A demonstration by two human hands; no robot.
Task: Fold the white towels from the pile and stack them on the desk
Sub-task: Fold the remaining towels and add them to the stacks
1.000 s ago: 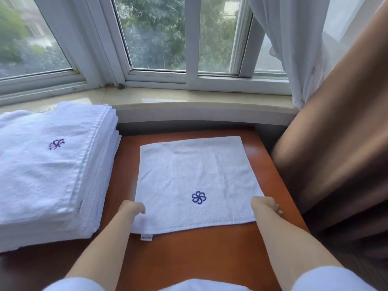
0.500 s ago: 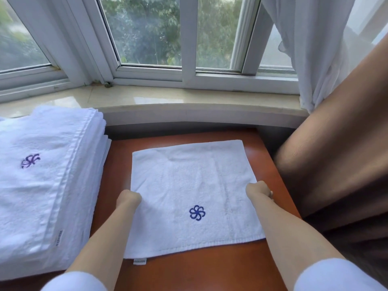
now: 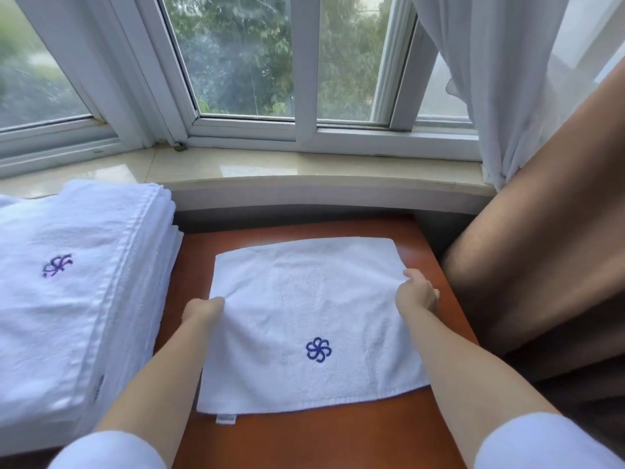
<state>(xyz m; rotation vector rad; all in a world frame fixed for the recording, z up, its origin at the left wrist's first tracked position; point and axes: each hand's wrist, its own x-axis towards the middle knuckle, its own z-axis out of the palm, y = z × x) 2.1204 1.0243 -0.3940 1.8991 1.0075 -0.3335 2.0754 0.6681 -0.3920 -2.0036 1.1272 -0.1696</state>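
Observation:
A white towel [image 3: 304, 309] with a blue flower emblem lies spread flat on the reddish-brown desk [image 3: 338, 441]. My left hand [image 3: 203, 308] grips its left edge about halfway up, fingers curled into the cloth. My right hand [image 3: 416, 292] pinches the right edge a little farther back. Between the hands the cloth shows slight wrinkles. A tall pile of white towels [image 3: 71, 299] with a purple emblem on top sits at the left, its side close to my left forearm.
A marble windowsill [image 3: 304, 170] and white window frames run behind the desk. A brown curtain [image 3: 548, 248] hangs along the desk's right side, with a sheer white curtain [image 3: 500, 79] above it.
Both hands have slid from the towel's near corners up along its side edges toward the window and now grip it mid-edge. The towel still lies flat.

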